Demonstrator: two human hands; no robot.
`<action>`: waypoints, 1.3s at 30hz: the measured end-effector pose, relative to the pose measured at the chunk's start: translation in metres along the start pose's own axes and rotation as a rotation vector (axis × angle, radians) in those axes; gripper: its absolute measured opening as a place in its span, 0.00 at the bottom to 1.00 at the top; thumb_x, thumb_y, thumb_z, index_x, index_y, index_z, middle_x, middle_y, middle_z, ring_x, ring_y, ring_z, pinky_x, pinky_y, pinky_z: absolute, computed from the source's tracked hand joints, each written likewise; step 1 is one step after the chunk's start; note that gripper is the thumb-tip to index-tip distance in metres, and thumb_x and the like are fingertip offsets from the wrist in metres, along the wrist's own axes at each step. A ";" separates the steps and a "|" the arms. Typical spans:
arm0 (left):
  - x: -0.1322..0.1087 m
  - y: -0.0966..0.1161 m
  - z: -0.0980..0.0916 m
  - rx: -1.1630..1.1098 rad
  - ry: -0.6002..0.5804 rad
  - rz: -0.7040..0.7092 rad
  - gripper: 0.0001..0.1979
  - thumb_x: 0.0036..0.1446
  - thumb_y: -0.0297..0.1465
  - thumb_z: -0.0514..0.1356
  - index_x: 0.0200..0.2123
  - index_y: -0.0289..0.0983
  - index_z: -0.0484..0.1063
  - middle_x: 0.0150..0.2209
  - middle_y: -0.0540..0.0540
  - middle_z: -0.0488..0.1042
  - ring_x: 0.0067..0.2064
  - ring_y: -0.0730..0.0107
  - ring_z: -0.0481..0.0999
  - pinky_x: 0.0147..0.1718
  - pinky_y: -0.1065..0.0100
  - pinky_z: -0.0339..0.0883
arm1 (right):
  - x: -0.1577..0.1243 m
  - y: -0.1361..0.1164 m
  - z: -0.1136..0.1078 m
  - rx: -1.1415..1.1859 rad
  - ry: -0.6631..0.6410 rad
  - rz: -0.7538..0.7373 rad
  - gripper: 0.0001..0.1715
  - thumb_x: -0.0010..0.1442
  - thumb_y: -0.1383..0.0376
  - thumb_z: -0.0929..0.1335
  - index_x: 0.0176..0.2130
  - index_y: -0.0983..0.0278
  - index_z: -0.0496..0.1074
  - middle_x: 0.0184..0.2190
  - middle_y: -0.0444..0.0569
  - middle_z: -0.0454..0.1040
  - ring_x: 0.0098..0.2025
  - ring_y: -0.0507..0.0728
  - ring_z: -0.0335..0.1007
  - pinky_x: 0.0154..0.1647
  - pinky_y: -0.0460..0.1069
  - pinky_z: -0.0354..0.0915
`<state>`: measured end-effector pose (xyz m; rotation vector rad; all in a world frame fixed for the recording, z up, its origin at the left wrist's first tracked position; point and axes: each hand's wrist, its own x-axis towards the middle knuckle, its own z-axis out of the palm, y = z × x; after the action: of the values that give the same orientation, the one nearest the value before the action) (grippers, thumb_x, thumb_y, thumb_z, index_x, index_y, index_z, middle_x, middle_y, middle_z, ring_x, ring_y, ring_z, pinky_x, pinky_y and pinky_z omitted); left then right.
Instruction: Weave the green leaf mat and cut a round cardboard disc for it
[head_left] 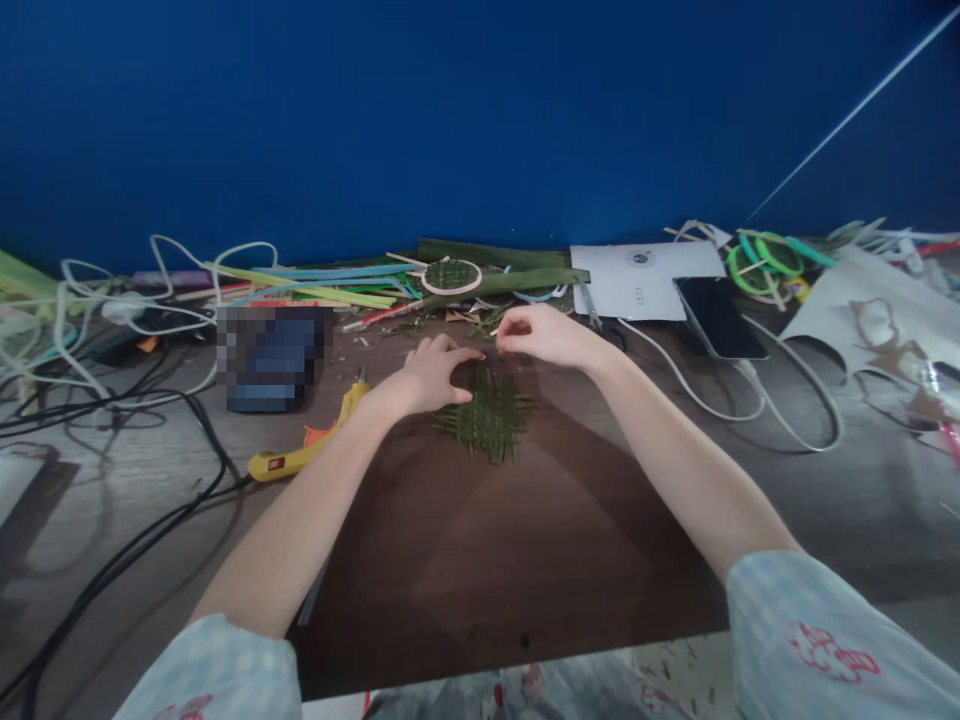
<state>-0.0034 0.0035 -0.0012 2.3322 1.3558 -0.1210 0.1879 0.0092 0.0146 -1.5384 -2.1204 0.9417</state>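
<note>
A small square mat woven from green leaf strips (pixel 489 415) lies on a brown board (pixel 480 560) in the middle of the table. My left hand (pixel 431 375) rests on the mat's upper left corner, fingers stretched flat and pressing it down. My right hand (pixel 541 335) hovers just beyond the mat's far edge, thumb and fingers pinched together on what looks like a thin strip end, too small to name.
A yellow glue gun (pixel 304 452) lies left of the mat, with black and white cables (pixel 112 400) further left. Loose coloured strips and a small hoop (pixel 450 277) lie behind. A white box (pixel 637 280), a phone (pixel 718 318) and green rings (pixel 765 258) sit at the right.
</note>
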 end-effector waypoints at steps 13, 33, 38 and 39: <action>0.002 -0.002 0.001 -0.019 0.010 0.002 0.20 0.48 0.33 0.61 0.47 0.40 0.66 0.48 0.42 0.63 0.55 0.52 0.60 0.54 0.52 0.54 | 0.000 0.000 0.001 0.060 -0.024 -0.001 0.04 0.51 0.68 0.66 0.30 0.66 0.71 0.32 0.51 0.77 0.35 0.55 0.71 0.40 0.51 0.63; 0.009 -0.011 0.009 -0.231 0.141 0.065 0.11 0.54 0.30 0.51 0.32 0.36 0.73 0.33 0.45 0.67 0.38 0.64 0.70 0.41 0.64 0.63 | -0.006 -0.012 0.008 0.246 -0.250 -0.038 0.02 0.56 0.70 0.63 0.30 0.65 0.63 0.30 0.51 0.77 0.26 0.50 0.71 0.27 0.46 0.64; 0.008 -0.010 0.012 -0.218 0.164 0.056 0.07 0.53 0.30 0.54 0.31 0.36 0.71 0.33 0.45 0.67 0.38 0.65 0.70 0.40 0.65 0.63 | -0.006 -0.009 0.017 0.384 -0.444 0.012 0.03 0.57 0.69 0.63 0.32 0.64 0.60 0.29 0.50 0.77 0.28 0.52 0.75 0.23 0.44 0.66; 0.009 -0.010 0.013 -0.223 0.158 0.055 0.05 0.52 0.30 0.55 0.31 0.36 0.70 0.33 0.45 0.67 0.37 0.65 0.70 0.40 0.65 0.63 | -0.006 -0.009 0.018 0.405 -0.468 0.039 0.04 0.57 0.69 0.63 0.33 0.64 0.60 0.29 0.50 0.77 0.28 0.53 0.75 0.24 0.45 0.67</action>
<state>-0.0060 0.0096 -0.0185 2.2262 1.3025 0.2248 0.1722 -0.0038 0.0088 -1.2432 -2.0054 1.7605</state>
